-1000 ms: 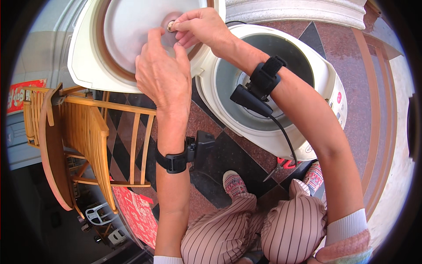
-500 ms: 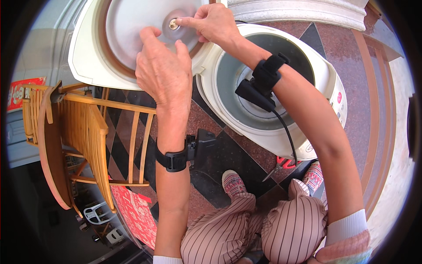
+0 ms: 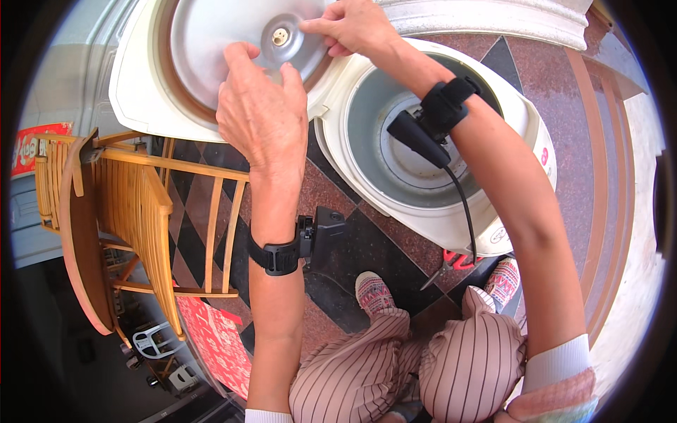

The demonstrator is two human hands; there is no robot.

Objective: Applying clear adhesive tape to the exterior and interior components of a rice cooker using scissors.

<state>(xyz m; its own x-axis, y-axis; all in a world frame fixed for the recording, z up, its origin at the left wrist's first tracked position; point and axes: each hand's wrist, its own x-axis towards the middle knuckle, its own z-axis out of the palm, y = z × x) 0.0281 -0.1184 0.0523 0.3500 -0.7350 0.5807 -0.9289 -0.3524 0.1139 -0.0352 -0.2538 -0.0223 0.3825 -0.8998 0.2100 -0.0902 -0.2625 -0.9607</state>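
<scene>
A large cream rice cooker (image 3: 518,127) stands with its lid (image 3: 137,106) swung back to the left. Inside the lid is a round metal inner plate (image 3: 211,42), with a small beige fitting (image 3: 281,37) in a round dimple. My left hand (image 3: 262,109) lies over the plate's near edge, thumb and fingers apart. Just right of the dimple is my right hand (image 3: 356,28), thumb and fingers drawn together; anything between them is hidden. Below my right wrist, the cooker's grey interior (image 3: 374,148) shows a round plate at its bottom.
A black strapped device (image 3: 430,120) on my right wrist trails a cable over the cooker. Another black device (image 3: 328,233) sits on my left wrist. Red-handled scissors (image 3: 451,266) lie on the checkered floor near my feet. A wooden chair (image 3: 134,204) stands at left.
My right hand has drawn back to the right from the beige fitting, leaving it in full view. My left hand has stayed almost still on the inner plate.
</scene>
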